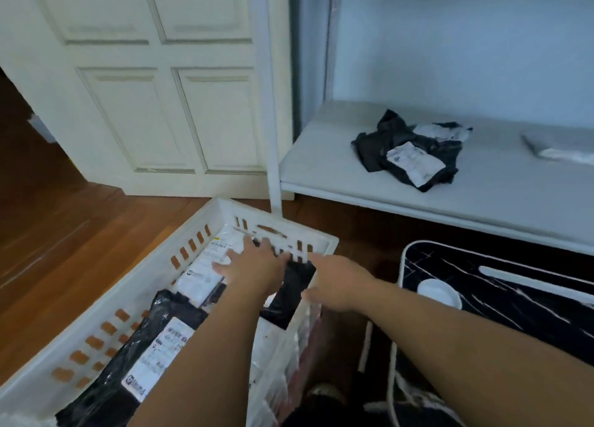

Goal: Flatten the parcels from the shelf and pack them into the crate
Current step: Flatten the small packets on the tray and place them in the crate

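Note:
A white slotted crate point(135, 285) stands on the wood floor and holds black plastic parcels with white labels. My left hand point(254, 262) lies flat with spread fingers on a parcel point(205, 275) at the crate's far end. My right hand point(334, 282) reaches over the crate's right rim beside a black parcel point(291, 293), and its fingers are hidden from me. Another black parcel with a label point(154, 352) lies nearer to me in the crate. A crumpled pile of black parcels point(408, 150) rests on the white shelf point(321, 176).
A white panelled door point(144, 89) stands behind the crate. The shelf's white post point(273, 137) rises next to the crate's far corner. A black mat with white lines point(514, 298) and a white round object point(438, 291) lie at the right. A grey item point(556, 147) lies on the shelf's right.

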Motion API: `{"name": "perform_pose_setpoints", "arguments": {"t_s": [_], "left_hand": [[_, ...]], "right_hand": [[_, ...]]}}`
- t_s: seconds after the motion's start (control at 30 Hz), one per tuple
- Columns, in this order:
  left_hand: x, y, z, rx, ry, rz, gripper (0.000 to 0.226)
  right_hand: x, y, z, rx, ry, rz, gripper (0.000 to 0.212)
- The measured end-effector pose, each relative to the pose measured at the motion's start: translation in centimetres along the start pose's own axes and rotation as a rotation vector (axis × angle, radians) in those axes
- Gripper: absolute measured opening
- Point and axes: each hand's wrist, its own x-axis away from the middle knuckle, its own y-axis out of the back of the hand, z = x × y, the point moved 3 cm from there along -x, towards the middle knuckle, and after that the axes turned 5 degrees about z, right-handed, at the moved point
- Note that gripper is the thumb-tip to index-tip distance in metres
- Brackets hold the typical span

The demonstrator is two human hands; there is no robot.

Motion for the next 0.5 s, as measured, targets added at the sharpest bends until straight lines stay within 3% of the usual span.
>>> {"name": "perform_pose_setpoints", "arguments": {"t_s": [0.2,0.27,0.5], "left_hand": [[3.7,5.2,-13.5,0.012,-0.399,-0.167,0.059],[5.0,5.1,-17.5,-0.037,-0.475,-0.169,0.059],[6.9,1.1,-30.1,-0.196,-0.703,-0.104,0.058]], "right_hand": [[6.7,7.0,-9.7,-0.088,-0.204,-0.19,0.075],[9.5,8.5,-13.8,-0.103,-0.278,-0.257,0.064],[18.8,8.0,-29.2,-0.177,-0.577,-0.302,0.057]]}}
